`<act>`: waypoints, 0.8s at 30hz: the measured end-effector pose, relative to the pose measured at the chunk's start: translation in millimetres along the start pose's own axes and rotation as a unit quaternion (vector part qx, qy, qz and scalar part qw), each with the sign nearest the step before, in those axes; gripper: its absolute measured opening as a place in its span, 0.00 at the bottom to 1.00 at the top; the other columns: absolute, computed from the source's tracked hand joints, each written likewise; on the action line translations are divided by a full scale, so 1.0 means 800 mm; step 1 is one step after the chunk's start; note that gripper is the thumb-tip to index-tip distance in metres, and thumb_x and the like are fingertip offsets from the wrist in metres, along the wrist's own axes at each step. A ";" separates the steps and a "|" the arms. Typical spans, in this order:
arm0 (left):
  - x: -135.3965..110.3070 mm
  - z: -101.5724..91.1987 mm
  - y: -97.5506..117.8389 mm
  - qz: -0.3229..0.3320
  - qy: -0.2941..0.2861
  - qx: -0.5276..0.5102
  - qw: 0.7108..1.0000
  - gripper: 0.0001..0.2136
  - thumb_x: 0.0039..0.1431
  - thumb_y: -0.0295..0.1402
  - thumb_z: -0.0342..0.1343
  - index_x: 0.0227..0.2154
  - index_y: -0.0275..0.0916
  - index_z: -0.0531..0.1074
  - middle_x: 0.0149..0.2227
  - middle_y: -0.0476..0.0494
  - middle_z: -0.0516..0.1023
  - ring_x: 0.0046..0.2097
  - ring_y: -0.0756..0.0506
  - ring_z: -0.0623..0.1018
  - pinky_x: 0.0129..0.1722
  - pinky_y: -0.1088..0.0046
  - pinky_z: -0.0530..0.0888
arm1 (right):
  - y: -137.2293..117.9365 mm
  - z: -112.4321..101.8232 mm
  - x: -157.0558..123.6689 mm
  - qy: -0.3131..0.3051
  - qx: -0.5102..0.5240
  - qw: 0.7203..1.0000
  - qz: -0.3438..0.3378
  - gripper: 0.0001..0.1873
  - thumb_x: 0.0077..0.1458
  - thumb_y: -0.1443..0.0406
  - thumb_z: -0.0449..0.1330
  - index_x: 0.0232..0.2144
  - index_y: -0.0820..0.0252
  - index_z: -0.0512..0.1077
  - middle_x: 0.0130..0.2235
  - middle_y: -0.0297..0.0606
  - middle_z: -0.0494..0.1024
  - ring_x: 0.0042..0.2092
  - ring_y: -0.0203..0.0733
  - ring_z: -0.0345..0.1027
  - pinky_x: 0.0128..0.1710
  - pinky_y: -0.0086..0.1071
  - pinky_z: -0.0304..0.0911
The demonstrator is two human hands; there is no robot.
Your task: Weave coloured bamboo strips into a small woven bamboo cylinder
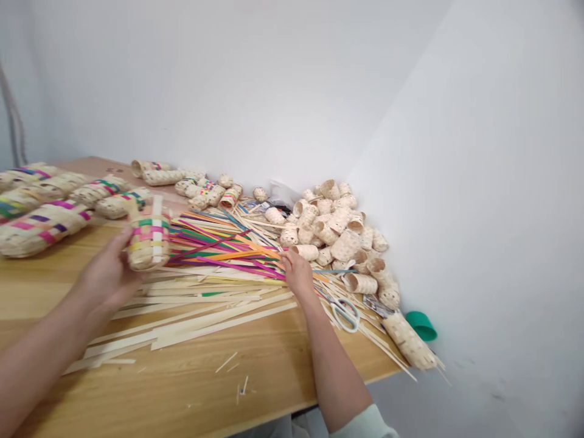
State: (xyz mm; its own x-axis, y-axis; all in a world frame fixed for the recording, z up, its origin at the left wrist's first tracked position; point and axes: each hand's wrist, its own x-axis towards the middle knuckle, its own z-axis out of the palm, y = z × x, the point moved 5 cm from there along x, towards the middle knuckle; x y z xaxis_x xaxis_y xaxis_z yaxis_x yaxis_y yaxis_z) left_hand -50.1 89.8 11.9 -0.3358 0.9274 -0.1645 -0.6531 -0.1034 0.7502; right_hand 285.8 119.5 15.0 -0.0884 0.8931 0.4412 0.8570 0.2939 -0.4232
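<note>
The hands are apart: the left hand [109,272] is curled around a small woven basket [148,246] with pink, green and yellow bands, held at the left end of the coloured strips [214,243]. The right hand [298,274] has its fingers drawn together at the orange strips [255,249]; whether it grips any, I cannot tell. Pale strips [201,322] lie nearer on the wooden tabletop [191,383], and scissors [336,316] lie just beside the right forearm.

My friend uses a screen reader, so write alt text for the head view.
The left hand holds a woven cylinder banded in pink, green and yellow; the right hand is at the ends of loose colored strips on a wooden table. Scissors and piled plain cylinders lie farther right.
</note>
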 end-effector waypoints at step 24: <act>-0.047 0.041 -0.060 0.064 -0.308 0.292 0.903 0.31 0.39 0.42 0.71 0.48 0.41 0.68 0.52 0.35 0.77 0.53 0.33 0.77 0.50 0.55 0.74 | -0.116 0.036 -0.049 -0.015 0.112 0.943 -0.312 0.27 0.62 0.51 0.56 0.58 0.57 0.67 0.48 0.45 0.79 0.50 0.47 0.70 0.51 0.42 0.64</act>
State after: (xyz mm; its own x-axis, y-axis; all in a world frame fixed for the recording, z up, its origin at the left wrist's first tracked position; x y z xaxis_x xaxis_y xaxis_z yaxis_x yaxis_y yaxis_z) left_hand 16.3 72.1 3.2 0.1757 0.9638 0.2005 -0.1052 -0.1841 0.9773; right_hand 195.0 66.9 13.9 -0.5570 0.5311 0.6385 0.5049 0.8270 -0.2474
